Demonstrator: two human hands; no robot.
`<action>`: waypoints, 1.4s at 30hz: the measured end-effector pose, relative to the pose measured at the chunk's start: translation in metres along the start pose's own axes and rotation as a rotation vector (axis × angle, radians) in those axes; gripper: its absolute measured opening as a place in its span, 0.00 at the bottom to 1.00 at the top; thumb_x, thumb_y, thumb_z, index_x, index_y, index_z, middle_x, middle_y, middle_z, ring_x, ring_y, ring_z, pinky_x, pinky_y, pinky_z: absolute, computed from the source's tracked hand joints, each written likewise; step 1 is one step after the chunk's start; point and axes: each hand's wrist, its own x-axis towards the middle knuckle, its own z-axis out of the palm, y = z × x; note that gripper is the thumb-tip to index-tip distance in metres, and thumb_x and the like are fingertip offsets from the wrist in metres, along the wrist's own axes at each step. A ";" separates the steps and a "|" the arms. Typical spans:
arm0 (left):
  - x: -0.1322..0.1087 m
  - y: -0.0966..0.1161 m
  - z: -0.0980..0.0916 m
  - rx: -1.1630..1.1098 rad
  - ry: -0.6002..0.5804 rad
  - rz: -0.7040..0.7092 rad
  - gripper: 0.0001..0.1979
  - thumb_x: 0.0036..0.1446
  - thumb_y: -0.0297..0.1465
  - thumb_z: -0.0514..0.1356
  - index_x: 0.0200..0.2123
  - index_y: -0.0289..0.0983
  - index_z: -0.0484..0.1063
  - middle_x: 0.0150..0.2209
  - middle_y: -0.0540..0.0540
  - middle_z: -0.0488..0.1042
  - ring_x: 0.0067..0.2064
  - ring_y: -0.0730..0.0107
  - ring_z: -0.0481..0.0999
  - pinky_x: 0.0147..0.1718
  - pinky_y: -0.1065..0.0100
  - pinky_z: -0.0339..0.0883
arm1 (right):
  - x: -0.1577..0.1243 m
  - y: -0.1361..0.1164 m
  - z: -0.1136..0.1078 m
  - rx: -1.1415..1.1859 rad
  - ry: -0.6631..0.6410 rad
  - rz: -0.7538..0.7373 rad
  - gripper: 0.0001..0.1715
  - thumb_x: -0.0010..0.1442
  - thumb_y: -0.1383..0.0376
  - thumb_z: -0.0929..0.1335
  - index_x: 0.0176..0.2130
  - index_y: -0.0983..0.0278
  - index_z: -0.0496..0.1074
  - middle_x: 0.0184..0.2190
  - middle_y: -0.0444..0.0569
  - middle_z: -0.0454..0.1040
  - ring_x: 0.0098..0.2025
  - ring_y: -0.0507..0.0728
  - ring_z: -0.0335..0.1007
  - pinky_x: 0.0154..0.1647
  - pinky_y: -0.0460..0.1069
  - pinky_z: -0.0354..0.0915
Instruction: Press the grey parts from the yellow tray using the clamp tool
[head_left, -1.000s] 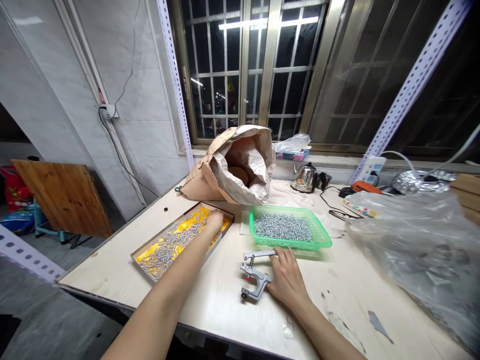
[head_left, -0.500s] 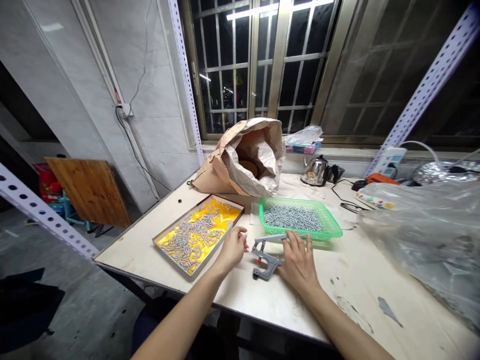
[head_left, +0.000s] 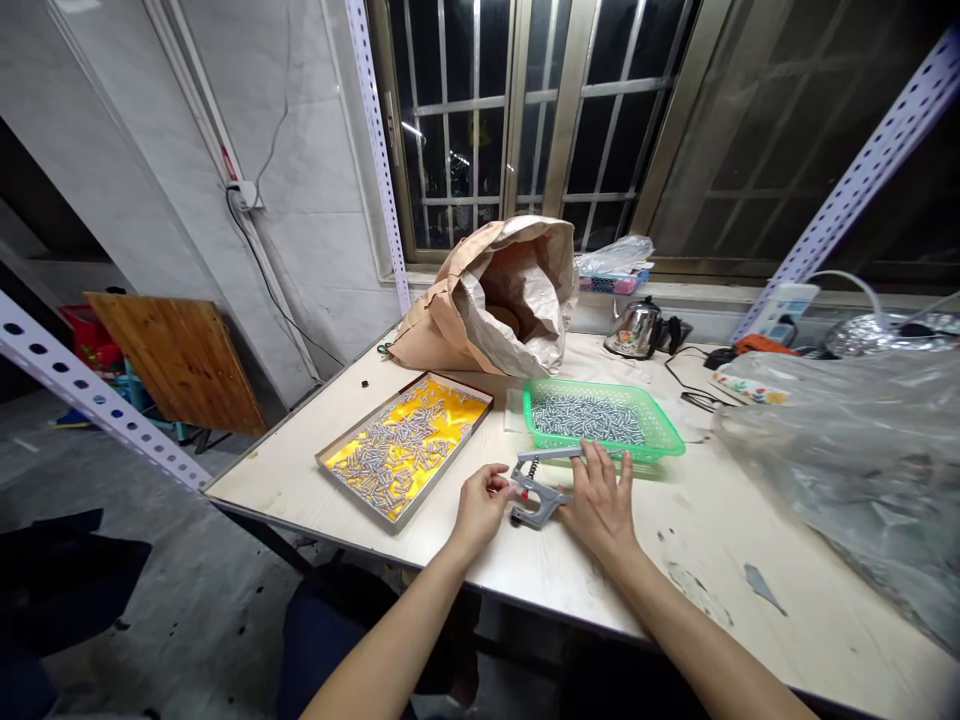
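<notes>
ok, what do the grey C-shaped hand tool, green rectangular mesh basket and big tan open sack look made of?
Grey tool: likely metal, satin; even grey sheen, alloy or paint unclear.
Green basket: probably plastic, smooth; regular holes, translucent-looking walls.
Tan sack: seemingly paper, matte; stiff creases.

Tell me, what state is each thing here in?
Tool, lever raised, under right fingers.
Left fingers, curled beside the tool.
Tray, uncovered, metal pieces scattered inside.
Basket, uncovered, metal pieces spread inside.
Paper bag, lying over, mouth open.
Kettle, upright.
Wooden board, tilted.
Clear plastic, crumpled.
</notes>
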 end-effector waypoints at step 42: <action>-0.009 0.005 -0.004 0.009 -0.298 -0.108 0.48 0.45 0.22 0.63 0.66 0.34 0.40 0.27 0.50 0.74 0.29 0.73 0.72 0.31 0.71 0.65 | -0.003 -0.008 0.003 -0.046 0.047 0.003 0.22 0.54 0.65 0.63 0.48 0.72 0.66 0.61 0.64 0.56 0.65 0.67 0.43 0.63 0.70 0.30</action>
